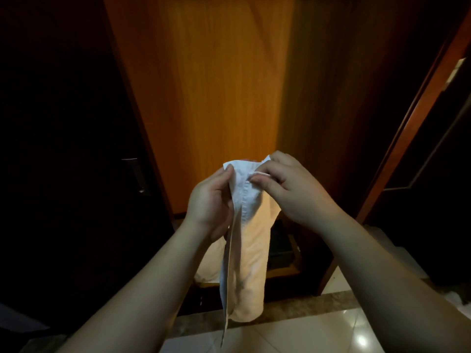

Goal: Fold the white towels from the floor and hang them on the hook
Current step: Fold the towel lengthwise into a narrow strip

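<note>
A white towel [251, 253] hangs lengthwise in front of me, its top edge bunched between both hands. My left hand [210, 202] grips the towel's upper left edge, thumb on top. My right hand [288, 186] pinches the upper right corner between thumb and fingers. The towel's lower end dangles just above the floor. No hook is in view.
An orange wooden panel [216, 85] rises straight ahead, with dark wood to its right. A dark door with a metal handle [135, 174] stands on the left. A low shelf [283, 253] sits behind the towel. Glossy floor tiles [318, 332] lie below. More white cloth [456, 299] lies at the right edge.
</note>
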### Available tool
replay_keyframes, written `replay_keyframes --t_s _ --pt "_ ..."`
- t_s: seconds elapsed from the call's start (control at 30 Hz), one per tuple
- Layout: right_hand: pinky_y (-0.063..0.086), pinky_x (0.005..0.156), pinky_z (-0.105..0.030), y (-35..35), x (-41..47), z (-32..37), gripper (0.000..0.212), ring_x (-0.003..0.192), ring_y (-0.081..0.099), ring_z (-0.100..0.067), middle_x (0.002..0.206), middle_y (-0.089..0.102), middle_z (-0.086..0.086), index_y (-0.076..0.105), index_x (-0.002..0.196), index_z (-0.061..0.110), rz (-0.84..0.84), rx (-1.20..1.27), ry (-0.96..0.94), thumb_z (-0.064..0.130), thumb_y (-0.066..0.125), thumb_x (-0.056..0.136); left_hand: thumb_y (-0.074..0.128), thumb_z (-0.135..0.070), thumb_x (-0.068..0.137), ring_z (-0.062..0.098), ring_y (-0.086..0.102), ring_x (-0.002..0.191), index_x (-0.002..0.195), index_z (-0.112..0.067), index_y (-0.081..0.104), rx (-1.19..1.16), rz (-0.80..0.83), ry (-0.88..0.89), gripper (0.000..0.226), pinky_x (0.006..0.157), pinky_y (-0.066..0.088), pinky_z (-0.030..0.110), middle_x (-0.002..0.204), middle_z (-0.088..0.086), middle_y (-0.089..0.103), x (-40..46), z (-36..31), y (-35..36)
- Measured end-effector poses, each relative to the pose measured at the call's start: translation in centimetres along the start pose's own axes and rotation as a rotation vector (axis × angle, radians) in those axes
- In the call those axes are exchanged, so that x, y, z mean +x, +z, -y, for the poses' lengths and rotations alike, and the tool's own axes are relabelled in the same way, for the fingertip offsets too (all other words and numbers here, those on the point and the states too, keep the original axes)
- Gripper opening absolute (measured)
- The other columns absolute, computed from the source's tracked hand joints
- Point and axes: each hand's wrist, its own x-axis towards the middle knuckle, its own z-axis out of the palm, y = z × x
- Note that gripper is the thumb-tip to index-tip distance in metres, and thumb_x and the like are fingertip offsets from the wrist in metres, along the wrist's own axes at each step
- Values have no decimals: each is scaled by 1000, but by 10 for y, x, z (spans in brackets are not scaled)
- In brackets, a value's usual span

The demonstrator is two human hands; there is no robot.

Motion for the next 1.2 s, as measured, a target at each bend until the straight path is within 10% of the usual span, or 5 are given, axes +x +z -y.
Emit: replay_keyframes --t_s 0.3,0.6,0.93,1.2 --pt "32 71 -7 0 4 14 7 89 45 5 85 48 11 68 85 37 -110 138 25 38 67 92 38 -30 105 22 72 99 123 -6 67 151 83 22 42 73 57 27 114 15 73 0 -2 -2" --pt "39 69 -7 3 6 12 10 83 53 4 85 53 16 67 82 38 -141 258 85 35 73 89 44 -28 83 36 58 124 130 6 58 41 254 -24 59 103 50 41 130 29 61 -4 -3 0" --pt "39 59 -5 0 4 10 14 75 53 9 89 59 13 62 82 33 -71 273 205 41 73 87 61 -4 85 22 70 107 135 -18 57 662 212 41 52 88 56 36 114 3 73 -10 -7 -4" --pt "34 64 -25 -5 5 4 45 78 51 1 86 55 12 61 78 35 127 136 207 77 44 77 53 -31 103 8 71 98 108 -41 72 915 151 21 22 88 54 36 104 -11 75 -12 -11 -11"
